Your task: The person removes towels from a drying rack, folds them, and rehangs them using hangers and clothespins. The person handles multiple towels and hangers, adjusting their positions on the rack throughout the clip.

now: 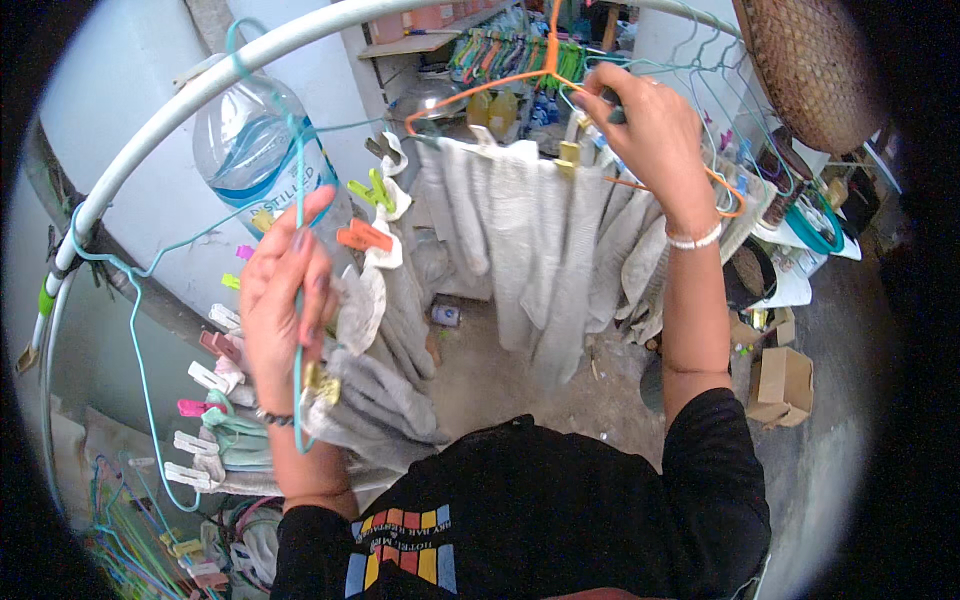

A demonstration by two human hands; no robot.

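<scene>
My left hand point(281, 300), slightly blurred, closes around the wire of a teal clothes hanger point(298, 157) hooked over a white curved rail. Along that hanger, gray-white socks point(375, 405) hang from clothespins, among them an orange clothespin point(365, 235) and a lime green clothespin point(372, 191). My right hand point(649, 139) pinches the right arm of an orange hanger point(480, 91) just below its neck. A dark thing shows partly between its fingers; I cannot tell what it is. Below the orange hanger hang white socks point(517, 240), with a yellow clothespin point(568, 159) at their top.
The white rail point(150, 124) arches across the top. Behind it stands a large plastic water bottle point(255, 150). Another teal hanger point(142, 330) with pinned cloths hangs at left. Several hangers point(705, 67) and a woven basket point(810, 67) are at upper right. A cardboard box point(780, 386) sits on the floor.
</scene>
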